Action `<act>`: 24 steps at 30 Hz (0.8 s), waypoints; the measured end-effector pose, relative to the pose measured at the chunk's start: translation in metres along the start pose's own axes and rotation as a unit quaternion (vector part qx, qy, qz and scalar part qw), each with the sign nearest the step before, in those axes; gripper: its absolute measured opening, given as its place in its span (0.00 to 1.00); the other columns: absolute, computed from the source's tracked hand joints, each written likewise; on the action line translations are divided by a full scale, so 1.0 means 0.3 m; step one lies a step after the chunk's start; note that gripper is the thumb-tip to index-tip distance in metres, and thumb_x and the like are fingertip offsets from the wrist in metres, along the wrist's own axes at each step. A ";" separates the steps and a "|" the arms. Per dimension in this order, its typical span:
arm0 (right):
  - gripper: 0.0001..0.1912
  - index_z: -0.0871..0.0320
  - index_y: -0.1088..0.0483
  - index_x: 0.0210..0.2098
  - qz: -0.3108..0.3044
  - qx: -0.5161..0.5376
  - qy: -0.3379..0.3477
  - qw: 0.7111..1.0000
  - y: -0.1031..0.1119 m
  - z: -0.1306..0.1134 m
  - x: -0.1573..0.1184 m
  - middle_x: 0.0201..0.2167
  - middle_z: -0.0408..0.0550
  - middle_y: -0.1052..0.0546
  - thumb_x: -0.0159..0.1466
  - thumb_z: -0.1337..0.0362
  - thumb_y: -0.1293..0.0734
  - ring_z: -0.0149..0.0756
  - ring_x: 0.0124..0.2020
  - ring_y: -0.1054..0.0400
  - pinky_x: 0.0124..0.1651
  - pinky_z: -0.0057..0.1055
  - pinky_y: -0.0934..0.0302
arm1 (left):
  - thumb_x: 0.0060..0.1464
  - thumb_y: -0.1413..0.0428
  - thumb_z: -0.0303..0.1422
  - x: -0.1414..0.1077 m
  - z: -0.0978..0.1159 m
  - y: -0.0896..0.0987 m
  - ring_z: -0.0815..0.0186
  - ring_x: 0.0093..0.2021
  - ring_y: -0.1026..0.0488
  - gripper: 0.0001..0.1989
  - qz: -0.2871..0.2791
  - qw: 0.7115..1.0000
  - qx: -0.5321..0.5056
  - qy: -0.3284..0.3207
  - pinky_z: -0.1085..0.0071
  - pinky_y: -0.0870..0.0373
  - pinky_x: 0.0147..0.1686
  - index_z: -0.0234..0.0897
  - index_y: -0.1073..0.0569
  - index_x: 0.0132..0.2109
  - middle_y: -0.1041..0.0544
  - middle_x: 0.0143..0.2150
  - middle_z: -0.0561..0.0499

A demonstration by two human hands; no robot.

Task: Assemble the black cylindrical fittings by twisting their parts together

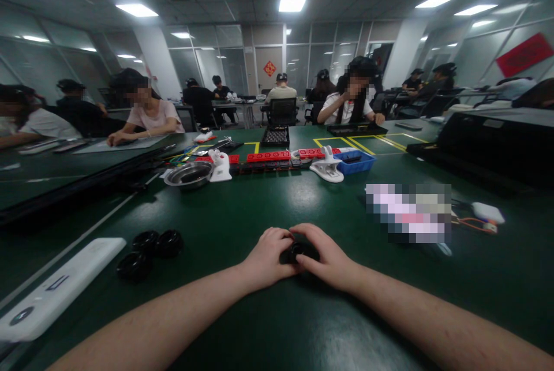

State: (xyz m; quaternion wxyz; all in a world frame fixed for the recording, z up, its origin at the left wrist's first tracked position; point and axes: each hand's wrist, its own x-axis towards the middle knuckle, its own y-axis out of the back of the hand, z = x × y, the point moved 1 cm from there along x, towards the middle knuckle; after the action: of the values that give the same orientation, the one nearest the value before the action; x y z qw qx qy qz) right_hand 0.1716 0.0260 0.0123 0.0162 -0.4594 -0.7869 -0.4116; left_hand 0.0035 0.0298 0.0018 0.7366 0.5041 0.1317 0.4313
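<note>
Close in front of me, a small black round piece [296, 251] with a hole or hub at its middle sits between my two hands, mostly covered by fingers. My left hand [272, 254] curls round its left side, thumb along the near edge. From the right, my right hand [331, 258] closes on the same piece, with the thumb at its front and the fingers over its far side. Several similar black ring-shaped pieces [149, 251] lie clustered on the green table [242, 325] to the left. Their exact kind is not clear.
A long white device [60, 290] lies at the left. Farther off are a metal bowl [189, 175], white clamps [328, 166], red blocks [269, 156] and a blue tray [357, 161]. A blurred pack [409, 213] and wired white part [488, 213] are right. People sit beyond.
</note>
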 end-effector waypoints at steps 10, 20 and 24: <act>0.18 0.57 0.37 0.45 -0.030 0.011 0.037 0.999 0.008 -0.013 0.005 0.44 0.51 0.35 0.55 0.71 0.41 0.39 0.46 0.41 0.49 0.38 0.46 | 0.44 0.43 0.43 0.000 -0.006 -0.005 0.58 0.44 0.37 0.20 -0.004 1.000 0.008 0.006 0.61 0.41 0.45 0.38 0.31 0.43 0.32 0.43 0.48; 0.13 0.57 0.36 0.39 -0.012 -0.007 0.013 1.000 0.001 -0.012 0.006 0.39 0.49 0.34 0.53 0.70 0.37 0.39 0.42 0.39 0.46 0.37 0.43 | 0.44 0.42 0.40 0.001 -0.010 -0.006 0.58 0.45 0.37 0.18 -0.007 1.000 0.001 0.011 0.61 0.41 0.46 0.39 0.31 0.43 0.32 0.43 0.49; 0.22 0.57 0.41 0.48 -0.027 0.012 0.026 0.999 0.005 -0.013 0.002 0.45 0.51 0.35 0.53 0.70 0.37 0.40 0.47 0.41 0.50 0.39 0.46 | 0.43 0.42 0.41 0.000 -0.012 -0.009 0.58 0.45 0.38 0.17 -0.002 1.000 0.000 0.010 0.61 0.41 0.46 0.38 0.30 0.41 0.32 0.44 0.48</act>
State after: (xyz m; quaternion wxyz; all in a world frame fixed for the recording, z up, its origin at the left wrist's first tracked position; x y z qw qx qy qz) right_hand 0.1708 0.0242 0.0160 0.0310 -0.4270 -0.8032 -0.4142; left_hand 0.0027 0.0318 -0.0022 0.7359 0.4998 0.1399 0.4348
